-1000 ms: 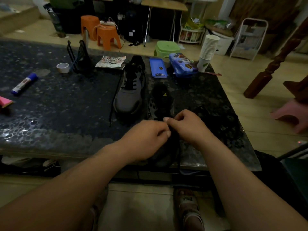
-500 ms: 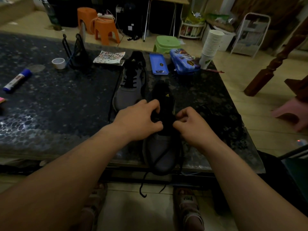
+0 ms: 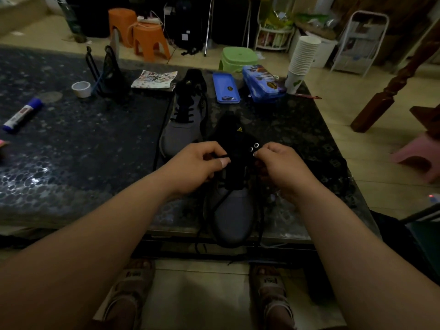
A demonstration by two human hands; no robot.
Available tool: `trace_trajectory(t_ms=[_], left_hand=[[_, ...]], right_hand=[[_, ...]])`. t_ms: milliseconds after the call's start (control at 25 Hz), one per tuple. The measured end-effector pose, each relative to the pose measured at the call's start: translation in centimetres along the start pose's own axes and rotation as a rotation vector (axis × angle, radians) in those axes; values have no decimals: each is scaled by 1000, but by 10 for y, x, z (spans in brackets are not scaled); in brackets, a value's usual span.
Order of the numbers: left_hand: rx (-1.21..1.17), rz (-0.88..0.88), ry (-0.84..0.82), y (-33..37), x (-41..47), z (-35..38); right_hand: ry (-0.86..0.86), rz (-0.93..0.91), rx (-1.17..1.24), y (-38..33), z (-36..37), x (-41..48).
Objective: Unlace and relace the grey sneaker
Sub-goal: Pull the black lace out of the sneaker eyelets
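Note:
A grey sneaker with a black tongue lies at the table's near edge, toe toward me and slightly over the edge. My left hand pinches a black lace end at the left side of the tongue. My right hand grips the shoe's right eyelet flap, where two metal eyelets show. Loose black lace runs across the toe and hangs below the table edge. A second grey sneaker lies behind, still laced.
On the dark speckled table lie a marker, a tape roll, a black wire holder, a leaflet, two blue cases and a stack of paper cups. Stools stand on the floor beyond.
Both hands moved up from the shoe's toe end to the tongue and eyelets. The left hand now pinches a lace end; the right holds the eyelet flap.

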State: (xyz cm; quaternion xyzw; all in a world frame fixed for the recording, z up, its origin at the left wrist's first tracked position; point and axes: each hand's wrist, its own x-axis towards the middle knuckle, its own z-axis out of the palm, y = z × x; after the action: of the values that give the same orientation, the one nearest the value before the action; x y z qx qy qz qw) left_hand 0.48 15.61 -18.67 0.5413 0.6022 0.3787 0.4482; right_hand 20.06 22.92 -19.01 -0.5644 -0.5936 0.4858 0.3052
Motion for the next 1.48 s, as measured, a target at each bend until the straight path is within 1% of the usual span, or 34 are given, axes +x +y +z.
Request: trace_trajectory(t_ms=[40, 120, 200, 240, 280, 360, 440, 520, 560, 600, 680, 720, 760, 800, 840, 880, 920, 960, 1000, 1040, 1080, 1160, 1240, 1280, 1320, 1360, 1400, 1440, 1480], left_hand=[[-82, -20, -2, 1, -1, 1], [-237, -83, -70, 6, -3, -2], [-319, -123, -182, 14, -6, -9], [-337, -120, -206, 16, -8, -13], [-354, -102, -193, 19, -9, -18], [-419, -40, -104, 24, -11, -27], [-544, 9, -72, 29, -13, -39], [-647, 20, -63, 32, -14, -52], [-664, -1, -2, 30, -13, -56], [-639, -38, 104, 26, -11, -59], [-452, -142, 358, 15, -7, -65], [-353, -195, 435, 8, -7, -67], [-302, -230, 460, 3, -8, -68], [-284, -236, 448, -1, -11, -69], [-258, -209, 421, -3, -14, -68], [-219, -163, 396, -2, -18, -67], [-188, -113, 374, 3, -21, -65], [-181, -81, 353, 7, -25, -63], [-207, -73, 335, 11, -28, -62], [-245, -85, 319, 14, -30, -63], [-277, -100, 310, 15, -32, -64], [-243, -100, 308, 15, -33, -63], [12, -21, 260, 16, -37, -52], [112, 40, 176, 19, -39, -44], [118, 106, 94, 21, -40, -34], [43, 143, 39, 24, -39, -27], [-98, 159, 53, 28, -37, -22], [-237, 135, 137, 31, -32, -23], [-398, 77, 236, 32, -26, -28]], right_hand=[[-30, 30, 42, 0, -2, 0], [-61, 58, 60, 0, -5, -1], [-58, 52, 77, -2, -5, -3], [-49, 50, 76, -3, -5, -3], [-40, 53, 73, -3, -5, -3], [-21, 54, 49, -3, -3, -3], [14, 32, -26, -4, 0, -1], [45, 9, -76, -4, 3, -1], [62, 2, -91, -4, 5, -1], [76, -1, -103, -4, 6, -2], [86, -19, -149, -4, 9, -5], [97, -38, -194, -6, 10, -8], [126, -75, -253, -7, 11, -13], [181, -151, -330, -10, 12, -18], [236, -268, -414, -14, 13, -22], [242, -401, -488, -22, 16, -27], [182, -496, -539, -29, 20, -30], [88, -526, -580, -34, 26, -32], [15, -511, -623, -38, 33, -33], [-8, -475, -664, -38, 39, -32], [5, -448, -674, -38, 43, -31], [48, -446, -593, -43, 41, -30], [34, -496, -407, -57, 38, -33], [-34, -527, -298, -67, 38, -38], [-138, -556, -171, -79, 39, -45], [-243, -568, -23, -90, 40, -53], [-325, -550, 135, -99, 41, -60], [-329, -510, 248, -103, 38, -62], [-246, -453, 290, -102, 33, -60]])
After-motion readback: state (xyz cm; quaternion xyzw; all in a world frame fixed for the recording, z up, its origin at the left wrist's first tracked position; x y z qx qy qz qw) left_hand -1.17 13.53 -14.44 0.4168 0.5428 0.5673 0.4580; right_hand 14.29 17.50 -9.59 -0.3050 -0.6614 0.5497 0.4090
